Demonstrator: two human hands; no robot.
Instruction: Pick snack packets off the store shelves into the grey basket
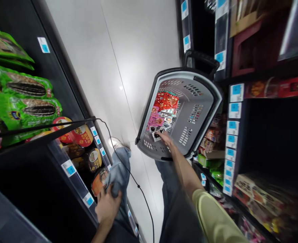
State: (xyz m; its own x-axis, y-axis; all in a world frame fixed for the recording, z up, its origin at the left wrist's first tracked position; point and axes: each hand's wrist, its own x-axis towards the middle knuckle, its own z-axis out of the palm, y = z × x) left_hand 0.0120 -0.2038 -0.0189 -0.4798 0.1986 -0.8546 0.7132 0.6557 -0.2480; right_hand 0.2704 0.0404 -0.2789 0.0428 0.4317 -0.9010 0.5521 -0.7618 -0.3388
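My right hand [165,137] reaches down into a grey shopping basket [181,131], its fingers closed on a small white packet [156,135] with a dark round patch. Beside it in the basket lie a similar white packet [152,129], pink snack packets [156,119] and red snack packets [168,100]. Part of what the fingers grip is hidden by the hand. My left hand [108,205] rests on my bent left knee [116,179], fingers spread over the jeans and holding nothing.
Shelves stand close on both sides, with green sunflower seed bags [35,98] and round-lidded tubs [84,135] at left. Boxes [260,195] and price tags [231,141] line the right. A black cable [139,186] hangs across the view above the pale floor [108,60].
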